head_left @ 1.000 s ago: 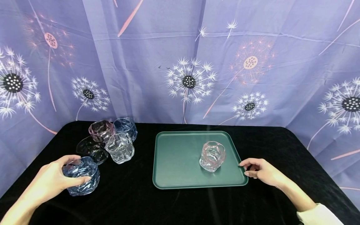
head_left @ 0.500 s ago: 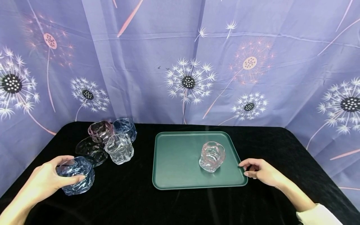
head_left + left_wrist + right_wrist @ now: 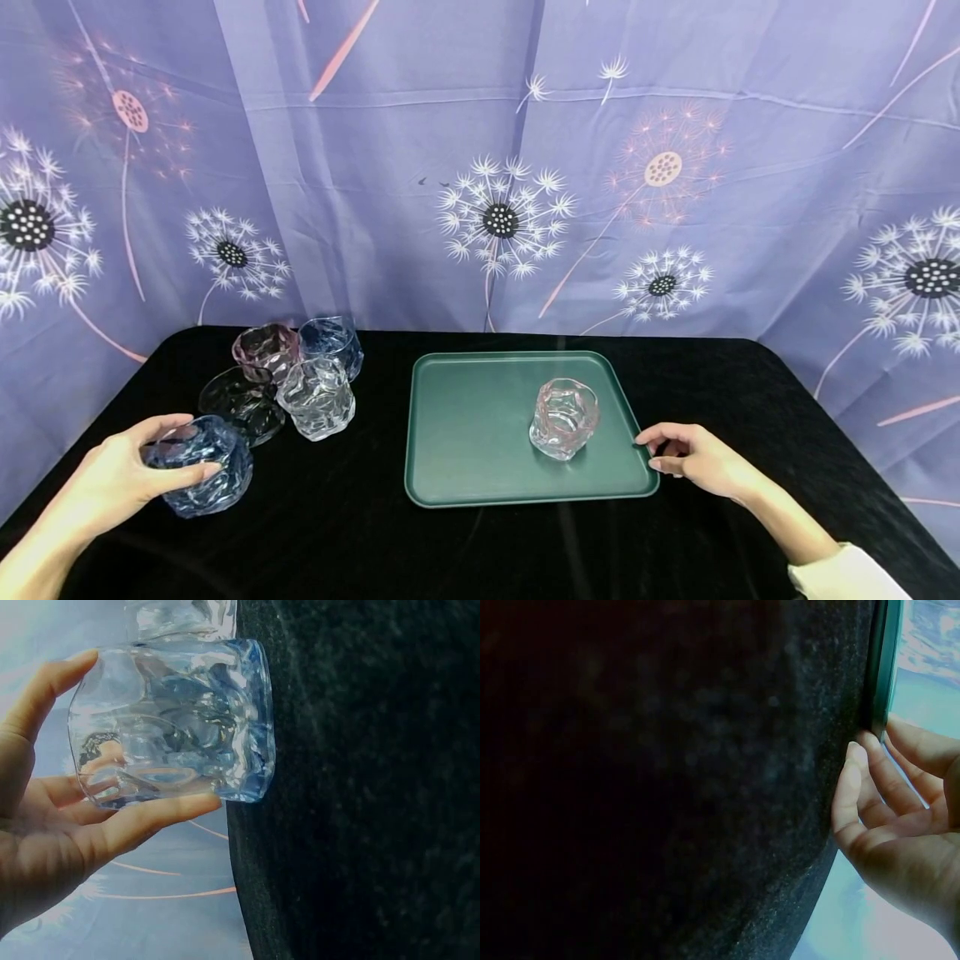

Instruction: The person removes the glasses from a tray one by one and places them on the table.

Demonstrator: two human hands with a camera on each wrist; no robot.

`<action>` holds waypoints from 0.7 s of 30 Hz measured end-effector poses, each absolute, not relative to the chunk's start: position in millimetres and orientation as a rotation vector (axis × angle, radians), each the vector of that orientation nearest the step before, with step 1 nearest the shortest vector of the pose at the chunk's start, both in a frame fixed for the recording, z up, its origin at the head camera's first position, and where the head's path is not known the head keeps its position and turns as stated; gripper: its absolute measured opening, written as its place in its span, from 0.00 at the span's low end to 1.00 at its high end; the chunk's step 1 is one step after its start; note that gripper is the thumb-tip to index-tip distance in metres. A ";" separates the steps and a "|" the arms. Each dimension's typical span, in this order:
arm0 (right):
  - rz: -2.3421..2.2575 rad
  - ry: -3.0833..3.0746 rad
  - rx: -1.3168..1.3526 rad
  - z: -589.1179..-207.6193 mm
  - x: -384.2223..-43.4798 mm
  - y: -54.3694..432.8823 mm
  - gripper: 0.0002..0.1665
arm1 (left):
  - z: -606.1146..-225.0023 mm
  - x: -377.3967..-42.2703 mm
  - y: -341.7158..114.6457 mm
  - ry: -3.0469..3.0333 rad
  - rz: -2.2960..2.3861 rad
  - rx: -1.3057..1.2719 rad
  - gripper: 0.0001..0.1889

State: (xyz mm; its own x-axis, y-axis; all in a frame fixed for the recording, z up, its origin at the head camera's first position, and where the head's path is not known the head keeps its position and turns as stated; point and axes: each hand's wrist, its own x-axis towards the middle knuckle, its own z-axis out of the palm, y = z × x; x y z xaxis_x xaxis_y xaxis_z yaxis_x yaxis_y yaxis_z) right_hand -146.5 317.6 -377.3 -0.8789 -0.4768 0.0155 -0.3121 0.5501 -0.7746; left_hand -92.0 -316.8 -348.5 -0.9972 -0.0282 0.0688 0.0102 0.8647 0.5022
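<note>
My left hand (image 3: 120, 475) grips a blue wavy glass tumbler (image 3: 206, 479) at the front left, thumb on the near side and fingers on the far side. In the left wrist view the tumbler (image 3: 180, 727) has its thick base toward the black cloth. At the right, my right hand (image 3: 701, 458) holds the right rim of a green tray (image 3: 465, 450) near its front corner; in the right wrist view, fingertips meet the tray's edge (image 3: 883, 667). A pale pink tumbler (image 3: 564, 421) stands upright on the tray, right of centre.
Behind the left hand cluster several tumblers: a dark grey one (image 3: 243, 408), a clear one (image 3: 317, 400), a pink one (image 3: 264, 350) and another blue one (image 3: 333, 343). Black cloth (image 3: 360, 542) covers the table, and a purple dandelion curtain (image 3: 390, 208) hangs behind.
My left hand has shifted a little left with the blue tumbler. The right hand, the tray and the other tumblers stay in place; the whole view drifts slightly.
</note>
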 end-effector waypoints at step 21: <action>-1.229 2.589 -0.668 -377.1 -146.4 317.6 0.13 | -347.6 -95.4 -321.7 -2.998 -0.855 -0.059 0.41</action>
State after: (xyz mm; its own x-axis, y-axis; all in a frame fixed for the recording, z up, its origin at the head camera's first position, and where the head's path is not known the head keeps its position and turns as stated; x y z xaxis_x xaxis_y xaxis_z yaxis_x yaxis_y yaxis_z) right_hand -146.4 317.6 -377.1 -0.8781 -0.4783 0.0140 -0.3132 0.5523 -0.7726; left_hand -95.4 -321.7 -347.6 -0.9990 0.0299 0.0331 0.0428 0.8489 0.5269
